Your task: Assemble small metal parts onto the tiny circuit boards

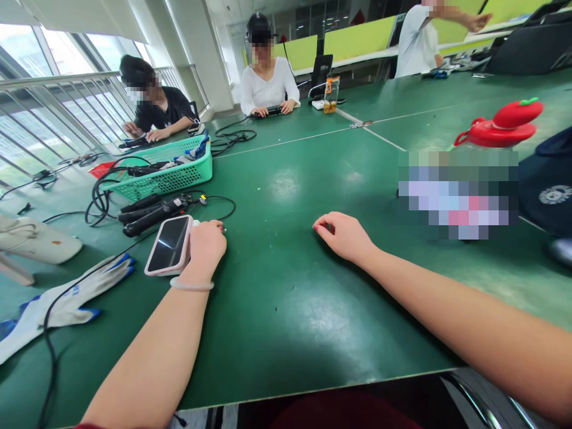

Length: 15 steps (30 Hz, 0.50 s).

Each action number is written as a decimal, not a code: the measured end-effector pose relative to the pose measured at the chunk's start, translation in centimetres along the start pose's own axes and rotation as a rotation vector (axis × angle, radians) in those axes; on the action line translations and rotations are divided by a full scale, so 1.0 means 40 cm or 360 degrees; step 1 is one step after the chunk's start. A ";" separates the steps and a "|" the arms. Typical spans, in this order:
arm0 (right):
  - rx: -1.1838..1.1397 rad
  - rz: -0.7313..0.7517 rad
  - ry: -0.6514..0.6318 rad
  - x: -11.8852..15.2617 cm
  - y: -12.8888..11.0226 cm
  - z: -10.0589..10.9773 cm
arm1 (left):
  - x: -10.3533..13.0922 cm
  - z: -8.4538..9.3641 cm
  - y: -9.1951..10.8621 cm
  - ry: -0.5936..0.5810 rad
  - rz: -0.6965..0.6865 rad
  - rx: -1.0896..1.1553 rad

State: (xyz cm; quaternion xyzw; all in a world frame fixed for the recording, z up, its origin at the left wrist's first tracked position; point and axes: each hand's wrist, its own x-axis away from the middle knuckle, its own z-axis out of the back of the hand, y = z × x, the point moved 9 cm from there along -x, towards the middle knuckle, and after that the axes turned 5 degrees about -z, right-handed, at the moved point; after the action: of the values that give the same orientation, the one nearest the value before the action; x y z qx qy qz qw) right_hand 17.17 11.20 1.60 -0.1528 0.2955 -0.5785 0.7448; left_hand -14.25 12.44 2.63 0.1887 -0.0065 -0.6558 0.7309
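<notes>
My left hand [207, 247] rests on the green table [268, 280], against the right side of a phone [168, 244] in a pink case. Its fingers are curled down and mostly hidden, and a small tip of something shows beside them. A pale bangle [192, 285] circles the left wrist. Across from it, my right hand [342, 234] lies on the table with its fingers curled in and pressed together; nothing shows in it. Black handled tools [154, 214] with cables lie just beyond the phone.
A green basket [167, 179] holds cables and tools at the left. White-and-blue gloves [75, 295] lie at the near left. At the right are a red-lidded bottle [500, 128] and a dark bag [547, 185]. Three people are at the far side.
</notes>
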 end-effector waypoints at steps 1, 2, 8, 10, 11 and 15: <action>0.0001 0.0001 -0.0011 0.000 -0.001 -0.001 | -0.005 -0.003 -0.004 0.0020 0.0017 0.0013; 0.0000 0.0000 -0.0022 0.000 -0.001 -0.002 | -0.011 -0.007 -0.007 0.0035 0.0027 0.0040; -0.0100 0.0075 -0.0103 0.006 -0.026 -0.019 | -0.010 -0.058 0.070 -0.0070 -0.0147 0.0320; -0.0137 0.0166 -0.0193 0.012 -0.046 -0.036 | 0.022 -0.082 0.152 -0.0238 -0.0335 0.0576; -0.0141 0.0223 -0.0247 0.015 -0.057 -0.046 | 0.042 -0.088 0.194 -0.0313 -0.0420 0.0716; -0.0102 0.0368 -0.0408 0.026 -0.086 -0.069 | 0.117 -0.080 0.316 -0.0485 -0.0670 0.1144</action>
State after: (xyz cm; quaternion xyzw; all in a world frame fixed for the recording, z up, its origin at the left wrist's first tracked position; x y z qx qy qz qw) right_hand 13.00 9.54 1.13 -0.2140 0.2320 -0.4549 0.8327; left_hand -0.68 9.66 2.13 0.3292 -0.3034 -0.7668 0.4600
